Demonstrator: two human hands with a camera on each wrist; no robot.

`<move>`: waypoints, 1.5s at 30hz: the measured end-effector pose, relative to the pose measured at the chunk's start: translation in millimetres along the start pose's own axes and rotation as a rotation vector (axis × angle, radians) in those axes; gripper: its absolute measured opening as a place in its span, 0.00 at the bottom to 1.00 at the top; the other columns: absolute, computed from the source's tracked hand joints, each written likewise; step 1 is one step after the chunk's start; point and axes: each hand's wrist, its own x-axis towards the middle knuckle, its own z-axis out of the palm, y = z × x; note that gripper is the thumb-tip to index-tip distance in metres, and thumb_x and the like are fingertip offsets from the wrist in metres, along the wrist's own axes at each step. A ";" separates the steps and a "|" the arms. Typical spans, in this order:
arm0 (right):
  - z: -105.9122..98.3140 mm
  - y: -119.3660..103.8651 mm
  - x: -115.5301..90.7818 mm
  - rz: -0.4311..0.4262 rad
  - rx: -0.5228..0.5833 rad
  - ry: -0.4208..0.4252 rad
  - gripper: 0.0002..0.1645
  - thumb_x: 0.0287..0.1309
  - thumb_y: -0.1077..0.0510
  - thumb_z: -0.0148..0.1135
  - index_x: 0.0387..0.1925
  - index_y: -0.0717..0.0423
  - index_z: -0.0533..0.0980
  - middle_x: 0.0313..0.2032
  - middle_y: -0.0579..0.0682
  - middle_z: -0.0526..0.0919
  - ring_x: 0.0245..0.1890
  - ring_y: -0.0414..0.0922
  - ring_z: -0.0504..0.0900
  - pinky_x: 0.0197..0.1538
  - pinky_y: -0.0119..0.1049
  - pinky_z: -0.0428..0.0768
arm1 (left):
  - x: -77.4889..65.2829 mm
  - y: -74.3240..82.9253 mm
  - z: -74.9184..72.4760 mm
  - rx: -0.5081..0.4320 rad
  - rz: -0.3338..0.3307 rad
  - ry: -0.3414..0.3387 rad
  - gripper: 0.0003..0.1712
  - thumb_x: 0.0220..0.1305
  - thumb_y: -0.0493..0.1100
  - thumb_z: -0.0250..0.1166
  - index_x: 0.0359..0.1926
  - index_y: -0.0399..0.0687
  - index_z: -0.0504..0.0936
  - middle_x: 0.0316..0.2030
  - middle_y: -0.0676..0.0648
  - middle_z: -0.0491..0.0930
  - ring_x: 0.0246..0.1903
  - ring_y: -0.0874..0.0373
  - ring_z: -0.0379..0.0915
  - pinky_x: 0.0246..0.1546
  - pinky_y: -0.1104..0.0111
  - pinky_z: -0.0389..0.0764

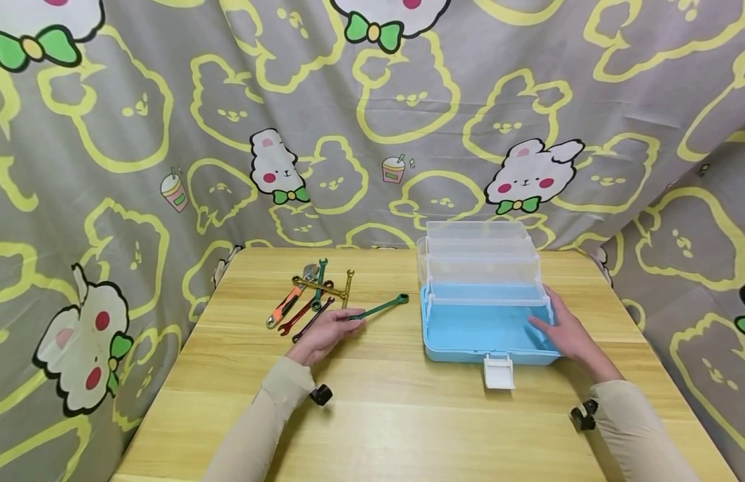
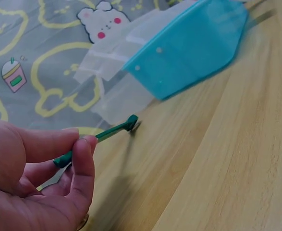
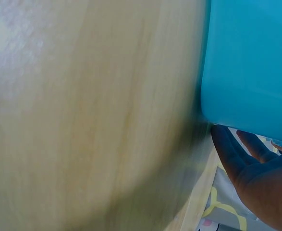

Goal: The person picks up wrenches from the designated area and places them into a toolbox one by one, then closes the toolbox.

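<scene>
My left hand (image 1: pixel 330 333) pinches a green wrench (image 1: pixel 384 306) between thumb and fingers near one end. In the left wrist view the wrench's ring end (image 2: pixel 131 122) points away from the hand toward the toolbox, over the tabletop. A blue toolbox (image 1: pixel 486 328) stands at the right with its clear tiered trays (image 1: pixel 483 261) folded up and back. My right hand (image 1: pixel 567 328) holds its right side wall, thumb over the rim and fingers along the outside. In the right wrist view those fingers (image 3: pixel 227 151) lie against the blue wall.
Left of the green wrench lies a loose pile of tools: an adjustable wrench (image 1: pixel 284 308) with an orange and black handle, a red wrench (image 1: pixel 300 316), a purple wrench (image 1: pixel 314 320), another green wrench (image 1: pixel 320 284) and gold wrenches (image 1: pixel 348 281). The toolbox's white latch (image 1: pixel 499 372) hangs down in front. A patterned curtain (image 1: pixel 348 120) borders the table.
</scene>
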 end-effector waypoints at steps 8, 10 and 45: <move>-0.6 -0.7 -1.0 0.012 -0.004 -0.004 0.52 0.79 0.48 0.53 0.83 0.55 0.31 0.76 0.80 0.42 0.72 0.84 0.46 0.67 0.82 0.51 | -5.0 5.6 -3.1 -0.050 0.051 -0.005 0.25 0.76 0.34 0.59 0.71 0.34 0.72 0.68 0.32 0.72 0.69 0.42 0.72 0.71 0.56 0.72; -0.8 -0.8 -1.1 0.011 -0.004 -0.001 0.52 0.79 0.48 0.53 0.83 0.55 0.31 0.77 0.79 0.42 0.72 0.84 0.46 0.67 0.82 0.51 | -6.0 8.1 -4.1 -0.065 0.067 -0.012 0.25 0.76 0.34 0.59 0.71 0.33 0.72 0.69 0.31 0.70 0.70 0.41 0.70 0.73 0.55 0.70; -0.1 1.2 0.2 0.012 0.012 0.005 0.52 0.78 0.48 0.54 0.83 0.52 0.32 0.77 0.79 0.44 0.72 0.83 0.46 0.66 0.82 0.51 | -21.1 49.3 12.8 -0.084 0.180 -0.100 0.26 0.76 0.35 0.60 0.72 0.36 0.72 0.66 0.37 0.75 0.70 0.46 0.70 0.77 0.43 0.56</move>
